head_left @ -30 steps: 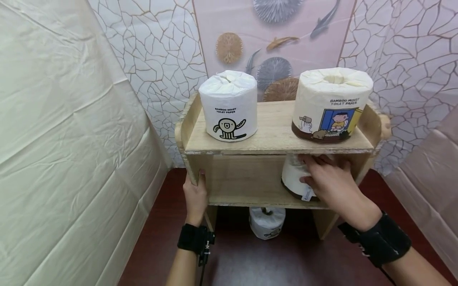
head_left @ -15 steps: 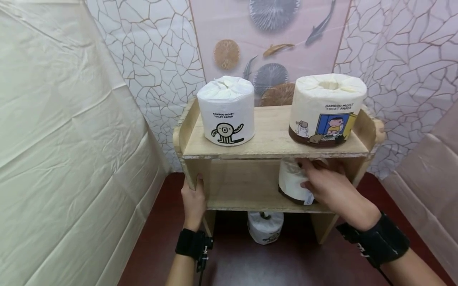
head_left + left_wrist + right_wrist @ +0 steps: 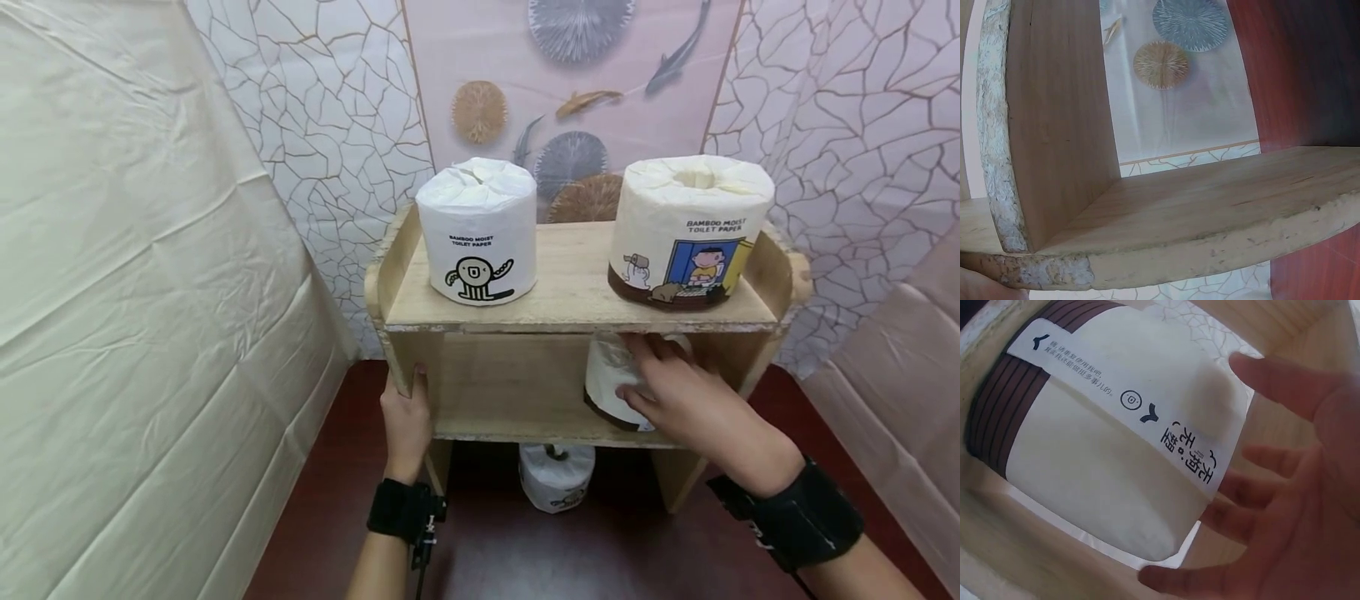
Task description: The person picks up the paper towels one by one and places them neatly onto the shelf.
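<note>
- On the middle board [image 3: 487, 417] of the wooden rack [image 3: 577, 327], I see the right hand [image 3: 693, 408], fingers [image 3: 1235, 515] parted and loose, about the top end of a brown-based toilet roll [image 3: 606, 375]; whether they touch it, I can't tell.
- That roll stands at nine o'clock from the hand, a printed strip [image 3: 1132, 403] running along its side.
- At twelve o'clock, a cartoon roll [image 3: 663, 225] stands on the top board [image 3: 573, 283].
- At eight, below, another roll [image 3: 557, 479] stands on the dark red surface [image 3: 562, 558].
- At ten, on top, a white roll [image 3: 480, 221].
- Far out at nine, the left hand [image 3: 407, 421] grips the rack's side panel [image 3: 415, 354].
</note>
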The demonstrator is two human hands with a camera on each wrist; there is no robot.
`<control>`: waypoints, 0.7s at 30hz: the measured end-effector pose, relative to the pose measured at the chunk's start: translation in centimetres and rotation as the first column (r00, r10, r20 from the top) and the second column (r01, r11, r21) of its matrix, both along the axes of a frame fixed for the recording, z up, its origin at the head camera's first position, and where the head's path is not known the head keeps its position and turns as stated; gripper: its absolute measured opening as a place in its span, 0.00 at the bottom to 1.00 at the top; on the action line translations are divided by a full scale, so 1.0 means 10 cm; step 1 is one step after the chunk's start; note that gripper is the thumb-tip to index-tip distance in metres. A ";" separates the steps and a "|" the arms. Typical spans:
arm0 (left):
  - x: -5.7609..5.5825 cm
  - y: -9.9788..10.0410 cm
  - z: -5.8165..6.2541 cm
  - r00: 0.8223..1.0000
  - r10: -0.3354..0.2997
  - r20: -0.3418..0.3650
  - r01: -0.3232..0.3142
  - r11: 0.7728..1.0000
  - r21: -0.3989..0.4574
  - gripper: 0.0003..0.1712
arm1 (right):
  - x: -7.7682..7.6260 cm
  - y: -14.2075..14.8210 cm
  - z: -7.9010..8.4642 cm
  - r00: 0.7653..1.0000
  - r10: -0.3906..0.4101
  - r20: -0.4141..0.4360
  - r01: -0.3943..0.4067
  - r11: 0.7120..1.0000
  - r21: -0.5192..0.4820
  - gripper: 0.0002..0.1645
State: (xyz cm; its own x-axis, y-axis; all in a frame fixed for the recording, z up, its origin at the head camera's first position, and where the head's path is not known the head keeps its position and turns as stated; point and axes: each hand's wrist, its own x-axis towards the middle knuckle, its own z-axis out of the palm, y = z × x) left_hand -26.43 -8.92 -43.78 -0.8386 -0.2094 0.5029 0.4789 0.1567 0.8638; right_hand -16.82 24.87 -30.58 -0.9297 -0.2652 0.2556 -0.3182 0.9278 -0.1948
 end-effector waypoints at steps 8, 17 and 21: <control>0.01 -0.01 -0.02 1.000 -0.003 -0.015 0.003 1.000 0.011 0.26 | -0.01 -0.23 -0.08 0.963 -0.119 -0.243 0.133 0.990 0.043 0.38; 0.03 -0.02 -0.02 1.000 -0.012 -0.012 0.012 1.000 -0.008 0.25 | -0.14 -0.46 -0.23 0.879 -0.201 -0.432 0.212 0.977 -0.022 0.33; 0.02 -0.02 0.00 1.000 -0.027 -0.015 0.027 1.000 -0.002 0.24 | -0.22 -0.48 -0.27 0.789 -0.193 -0.583 0.231 0.973 -0.010 0.34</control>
